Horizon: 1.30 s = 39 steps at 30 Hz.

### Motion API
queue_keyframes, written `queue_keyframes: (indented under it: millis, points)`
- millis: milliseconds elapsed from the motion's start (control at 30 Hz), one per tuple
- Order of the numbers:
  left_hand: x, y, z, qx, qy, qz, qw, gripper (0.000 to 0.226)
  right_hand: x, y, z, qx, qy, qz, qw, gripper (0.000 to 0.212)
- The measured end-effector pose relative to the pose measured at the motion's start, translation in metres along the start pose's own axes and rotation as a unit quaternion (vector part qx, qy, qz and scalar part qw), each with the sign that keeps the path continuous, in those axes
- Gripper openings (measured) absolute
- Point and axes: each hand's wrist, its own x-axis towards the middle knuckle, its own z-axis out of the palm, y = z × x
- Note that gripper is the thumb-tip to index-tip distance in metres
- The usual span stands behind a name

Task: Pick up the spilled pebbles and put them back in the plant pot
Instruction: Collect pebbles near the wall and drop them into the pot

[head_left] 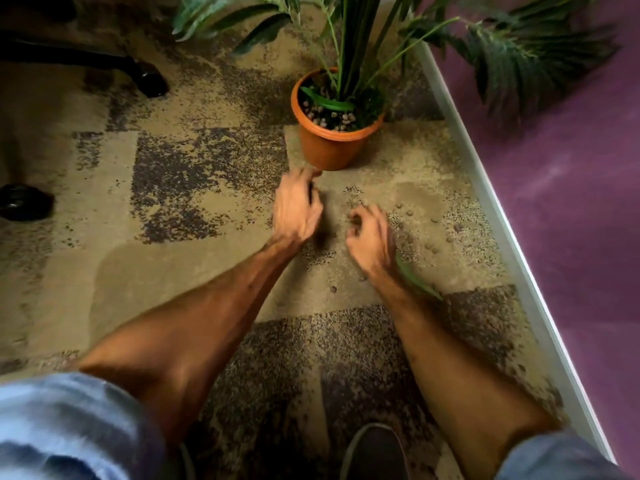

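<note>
An orange plant pot (328, 147) stands on the carpet, with pebbles (341, 120) around the green stems inside it. Several small brown spilled pebbles (410, 213) lie scattered on the tan carpet, right of and below the pot. My left hand (297, 208) hovers just below the pot's base with fingers curled down; blur hides what is in it. My right hand (371, 235) is low over the carpet, its fingertips pinched on a small brown pebble. Two more pebbles (333, 289) lie between my forearms.
A white skirting (485, 188) and purple wall run along the right. Chair castors (150, 79) and a black shoe (24, 201) are at the left. A fallen green leaf (417, 279) lies by my right wrist. My own shoe (375, 452) is at the bottom.
</note>
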Motion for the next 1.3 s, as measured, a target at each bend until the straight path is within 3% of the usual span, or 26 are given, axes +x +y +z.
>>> queue_keyframes:
  millis: [100, 167, 233, 300, 500, 667, 733, 867, 1100, 1300]
  points:
    - [-0.032, -0.018, 0.013, 0.04, -0.117, 0.011, 0.992, 0.045, -0.025, 0.02, 0.008, -0.052, -0.08, 0.023, 0.995, 0.058]
    - [-0.048, -0.027, 0.022, 0.093, -0.219, 0.013, 0.971, 0.061, -0.031, 0.023, 0.009, -0.081, -0.14, -0.002, 0.987, 0.074]
    - [-0.059, -0.034, 0.032, 0.135, -0.298, 0.028, 0.945, 0.075, -0.028, 0.022, 0.009, -0.095, -0.178, -0.031, 0.979, 0.076]
    - [-0.064, -0.038, 0.042, 0.15, -0.327, 0.066, 0.931, 0.075, -0.021, 0.019, 0.01, -0.083, -0.173, -0.048, 0.98, 0.071]
    - [-0.066, -0.035, 0.056, 0.144, -0.255, 0.123, 0.948, 0.052, -0.015, 0.024, 0.004, -0.053, -0.077, -0.052, 0.994, 0.029]
    - [-0.055, -0.03, 0.063, 0.149, -0.245, 0.115, 0.951, 0.043, 0.002, 0.023, 0.002, -0.078, -0.121, -0.1, 0.985, 0.017]
    - [-0.051, -0.029, 0.066, 0.143, -0.233, 0.102, 0.957, 0.044, 0.002, 0.02, 0.003, -0.08, -0.12, -0.075, 0.987, 0.019]
    - [-0.044, -0.032, 0.07, 0.164, -0.234, 0.126, 0.95, 0.041, -0.014, 0.02, 0.011, -0.111, -0.127, -0.042, 0.985, 0.045]
    - [-0.02, -0.027, 0.065, 0.166, -0.253, 0.111, 0.947, 0.046, -0.059, 0.041, 0.004, -0.19, -0.087, 0.027, 0.978, 0.052]
    - [-0.026, -0.033, 0.058, 0.13, -0.229, 0.124, 0.957, 0.024, -0.056, 0.04, -0.006, -0.155, -0.122, 0.104, 0.975, 0.065]
